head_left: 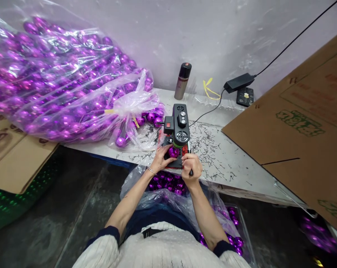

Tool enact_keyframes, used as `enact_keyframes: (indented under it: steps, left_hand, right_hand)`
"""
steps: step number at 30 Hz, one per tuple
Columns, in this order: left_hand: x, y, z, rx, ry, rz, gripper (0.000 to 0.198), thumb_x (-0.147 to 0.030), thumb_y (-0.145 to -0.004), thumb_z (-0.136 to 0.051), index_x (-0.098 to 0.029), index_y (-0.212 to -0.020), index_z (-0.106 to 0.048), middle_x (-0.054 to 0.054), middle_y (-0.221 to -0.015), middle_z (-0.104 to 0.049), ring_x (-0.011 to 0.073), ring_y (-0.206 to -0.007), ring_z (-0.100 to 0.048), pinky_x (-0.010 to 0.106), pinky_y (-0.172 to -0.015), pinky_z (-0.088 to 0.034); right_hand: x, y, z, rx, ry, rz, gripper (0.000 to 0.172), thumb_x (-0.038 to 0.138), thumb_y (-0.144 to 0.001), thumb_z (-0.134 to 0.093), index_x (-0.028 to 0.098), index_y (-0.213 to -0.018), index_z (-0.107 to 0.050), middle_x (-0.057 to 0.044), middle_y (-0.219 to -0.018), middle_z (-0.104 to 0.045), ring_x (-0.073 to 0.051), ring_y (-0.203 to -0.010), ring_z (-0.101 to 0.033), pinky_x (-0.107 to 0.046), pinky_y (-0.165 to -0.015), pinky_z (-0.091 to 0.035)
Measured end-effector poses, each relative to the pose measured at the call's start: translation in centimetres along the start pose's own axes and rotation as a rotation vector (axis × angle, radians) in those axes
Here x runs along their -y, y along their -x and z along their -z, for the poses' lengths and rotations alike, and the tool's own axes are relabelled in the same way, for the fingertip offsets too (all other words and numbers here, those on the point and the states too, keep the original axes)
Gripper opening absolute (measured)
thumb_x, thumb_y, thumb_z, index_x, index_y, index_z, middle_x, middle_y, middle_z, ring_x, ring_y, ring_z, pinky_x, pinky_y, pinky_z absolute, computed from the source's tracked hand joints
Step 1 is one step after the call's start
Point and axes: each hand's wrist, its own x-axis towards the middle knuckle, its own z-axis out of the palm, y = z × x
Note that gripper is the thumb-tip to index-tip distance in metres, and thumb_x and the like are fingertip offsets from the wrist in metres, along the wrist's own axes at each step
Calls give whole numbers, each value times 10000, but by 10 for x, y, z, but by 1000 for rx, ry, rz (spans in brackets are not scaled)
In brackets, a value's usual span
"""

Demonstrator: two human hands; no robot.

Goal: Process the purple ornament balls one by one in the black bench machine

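A small black bench machine [181,124] with round vents, silver knobs and a red switch stands on the white table in front of me. My left hand [159,160] reaches in from the left, thumb and fingers closed around a shiny purple ball [173,152] under the machine's head. On the machine's right side, my right hand [191,167] is wrapped round a black lever handle [191,172]. More purple balls [164,182] lie in a clear plastic bag at my lap, below the table edge.
A huge clear bag of purple balls [59,82] fills the left. Dark clippings [210,149] litter the tabletop. Behind stand a spray can [182,82] and a power adapter [239,82]. A large cardboard box [302,123] leans in at right; cardboard [20,156] lies left.
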Motion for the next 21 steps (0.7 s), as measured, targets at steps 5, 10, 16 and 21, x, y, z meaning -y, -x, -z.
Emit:
enact_keyframes:
  steps: [5,10,16,21]
  left_hand:
    - [0,0,1,-9,12,-32,646,-525,-878,-737,-170,-1394,-576,170,-1325,-686,314,-1240,-654,492,-1080,-492]
    - [0,0,0,-8,-3,-22,648,-513,-872,-748,-182,-1402,-575,166,-1320,-688,317,-1241,-652,503,-1081,-493]
    - [0,-1,0,-5,8,-12,634,-502,-869,-755,-190,-1393,-584,157,-1315,-691,310,-1239,-654,498,-1086,-490]
    - [1,-1,-1,-8,-4,-5,635,-513,-869,-752,-187,-1387,-585,160,-1323,-687,313,-1240,-651,496,-1085,-487]
  right_hand:
    - [-3,1,-3,-30,-13,23,228,205,-999,-418,237,-798,-520,-11,-745,-615,-142,-632,-587,-288,-577,-486]
    - [-6,4,-5,-34,-14,36,241,223,-1006,-404,239,-792,-514,-14,-744,-612,-150,-637,-582,-306,-593,-480]
    - [-9,9,-5,-29,-6,33,238,221,-1007,-406,237,-797,-518,-11,-746,-618,-153,-658,-597,-323,-642,-493]
    - [-11,11,-7,-33,16,43,268,253,-1026,-379,240,-783,-490,-7,-732,-601,-144,-643,-592,-316,-631,-487]
